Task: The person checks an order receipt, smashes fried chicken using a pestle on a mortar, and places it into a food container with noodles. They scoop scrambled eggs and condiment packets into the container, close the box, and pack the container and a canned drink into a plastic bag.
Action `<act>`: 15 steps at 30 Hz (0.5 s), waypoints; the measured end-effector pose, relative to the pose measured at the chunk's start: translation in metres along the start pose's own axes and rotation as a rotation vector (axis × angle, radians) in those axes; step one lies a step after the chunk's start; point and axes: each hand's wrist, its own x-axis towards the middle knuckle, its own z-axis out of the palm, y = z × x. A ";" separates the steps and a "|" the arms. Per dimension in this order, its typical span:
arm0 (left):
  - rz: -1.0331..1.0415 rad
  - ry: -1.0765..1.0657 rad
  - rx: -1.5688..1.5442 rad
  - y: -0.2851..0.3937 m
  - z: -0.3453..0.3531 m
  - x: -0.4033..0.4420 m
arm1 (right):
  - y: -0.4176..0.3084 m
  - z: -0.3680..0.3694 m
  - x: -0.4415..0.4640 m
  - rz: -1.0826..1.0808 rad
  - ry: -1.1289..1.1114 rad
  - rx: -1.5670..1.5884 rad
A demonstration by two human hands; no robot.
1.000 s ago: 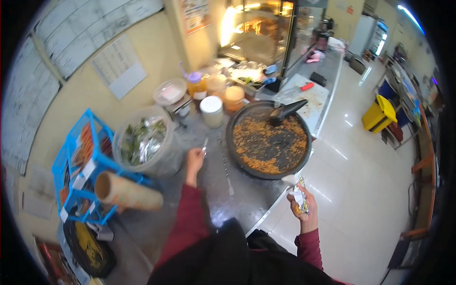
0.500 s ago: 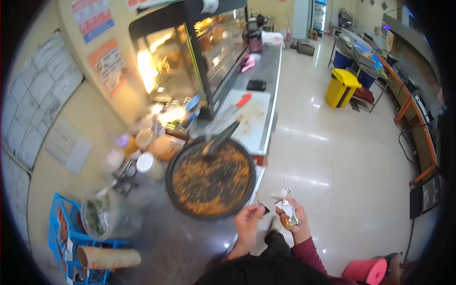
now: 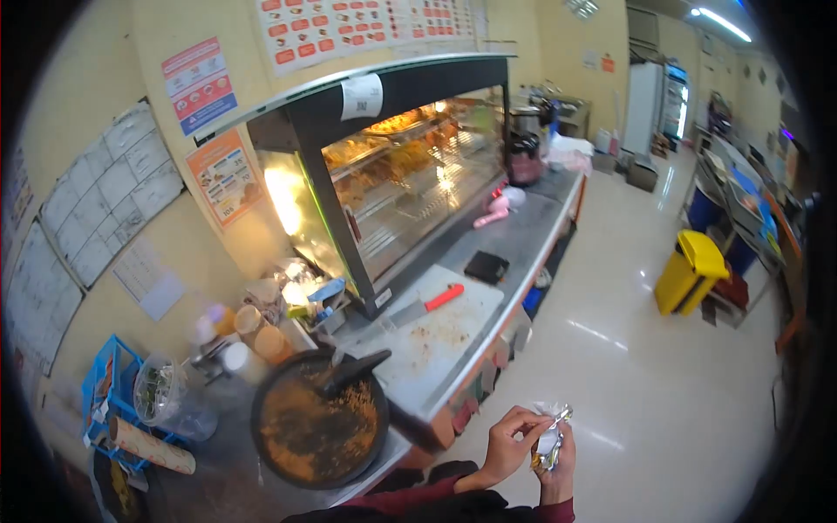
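Observation:
My right hand is closed around a crumpled foil packet at the lower right, over the floor beside the counter. My left hand pinches the packet's upper edge from the left. What lies inside the foil is mostly hidden. Left of my hands, a large dark mortar holds orange-brown crumbs, with a black pestle leaning inside it. Behind the mortar, a red-handled knife rests on a white cutting board.
A lit glass food cabinet stands on the counter. Jars, a clear tub, a blue basket and a cardboard tube are at the left. A yellow bin stands on the floor at the right.
My left hand has moved right from above the counter to the foil packet and now touches it. The view has swung up, showing more of the food cabinet.

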 end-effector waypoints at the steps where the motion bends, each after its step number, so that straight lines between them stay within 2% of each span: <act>1: 0.034 0.049 0.019 -0.010 0.006 0.021 | -0.010 -0.007 0.026 0.049 -0.268 0.011; 4: 0.076 0.104 0.112 -0.036 0.018 0.090 | -0.029 0.018 0.092 -0.063 -0.265 -0.109; 5: 0.140 0.145 0.137 -0.043 0.025 0.117 | -0.038 0.023 0.121 -0.038 -0.322 -0.099; 7: 0.099 0.177 0.095 -0.059 0.041 0.170 | -0.057 0.032 0.174 -0.043 -0.369 -0.130; 8: 0.060 0.151 0.059 -0.062 0.054 0.194 | -0.073 0.036 0.191 -0.080 -0.359 -0.139; 9: 0.038 0.172 0.033 -0.067 0.069 0.223 | -0.088 0.046 0.214 -0.022 -0.231 -0.061; 10: 0.046 0.139 0.042 -0.087 0.081 0.252 | -0.110 0.065 0.231 -0.057 -0.209 -0.116; 11: 0.105 0.063 0.183 -0.083 0.093 0.279 | -0.133 0.075 0.241 -0.108 -0.155 -0.167; 12: 0.161 -0.121 0.067 -0.088 0.136 0.333 | -0.175 0.051 0.286 -0.313 0.029 -0.130; 13: 0.259 -0.214 0.195 -0.081 0.158 0.357 | -0.198 0.055 0.299 -0.364 0.099 -0.012; 15: 0.312 -0.368 0.266 -0.097 0.187 0.384 | -0.224 0.049 0.314 -0.427 0.178 0.065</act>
